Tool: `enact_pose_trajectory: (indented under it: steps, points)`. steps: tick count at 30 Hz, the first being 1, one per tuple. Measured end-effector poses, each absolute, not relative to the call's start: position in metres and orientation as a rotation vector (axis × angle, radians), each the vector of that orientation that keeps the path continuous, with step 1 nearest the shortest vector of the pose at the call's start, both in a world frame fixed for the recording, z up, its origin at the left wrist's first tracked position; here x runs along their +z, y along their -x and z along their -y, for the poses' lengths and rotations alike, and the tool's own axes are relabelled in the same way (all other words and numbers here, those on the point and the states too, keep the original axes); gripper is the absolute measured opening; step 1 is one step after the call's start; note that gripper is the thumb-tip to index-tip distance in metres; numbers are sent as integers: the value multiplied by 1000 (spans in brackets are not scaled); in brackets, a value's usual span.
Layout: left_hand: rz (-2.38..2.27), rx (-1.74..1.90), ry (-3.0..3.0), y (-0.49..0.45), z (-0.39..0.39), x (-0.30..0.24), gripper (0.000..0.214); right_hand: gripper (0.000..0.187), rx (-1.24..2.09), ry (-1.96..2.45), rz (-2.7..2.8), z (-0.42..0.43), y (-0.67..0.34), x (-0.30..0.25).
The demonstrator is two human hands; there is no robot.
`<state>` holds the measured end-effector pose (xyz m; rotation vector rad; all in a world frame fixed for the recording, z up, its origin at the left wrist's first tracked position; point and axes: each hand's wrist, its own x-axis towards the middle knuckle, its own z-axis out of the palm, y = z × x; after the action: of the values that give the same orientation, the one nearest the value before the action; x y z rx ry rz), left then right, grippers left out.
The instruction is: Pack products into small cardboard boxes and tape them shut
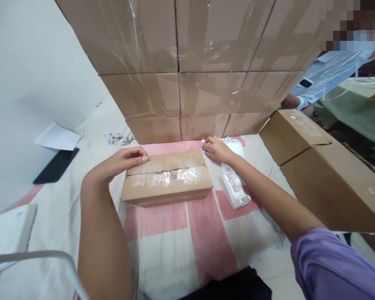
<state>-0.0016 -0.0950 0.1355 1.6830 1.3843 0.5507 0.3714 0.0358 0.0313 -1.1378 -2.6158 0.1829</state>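
Note:
A small cardboard box (165,187) lies on the cloth in front of me, with shiny clear tape over its top seam. My left hand (129,159) is closed at its far left corner, thumb and fingertips on the edge. At the far right corner, my right hand (217,150) has its fingers bent against the box; the fingertips are partly hidden. Below my right forearm stands a white tape dispenser (234,191). White paper (234,148) lies just beyond that forearm.
A wall of stacked, taped cartons (206,93) rises right behind the box. Larger cardboard boxes (325,166) stand at the right, near another person's sleeve (323,79). On the left lie a black flat object (56,166), a paper sheet (58,136) and a white device (12,233).

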Motion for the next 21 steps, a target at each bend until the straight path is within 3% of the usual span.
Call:
enact_pose_trajectory:
  steps: [9,18,21]
  points:
    - [-1423,544,-1674,-2,98,139,32,12,192,1186,2561,-37,-367,30]
    - [-1664,591,-1666,-23,112,162,32,40,306,1176,2417,-20,-382,27]
    - [-1693,655,-1783,-37,120,173,28,24,372,1160,2379,-21,-378,23]
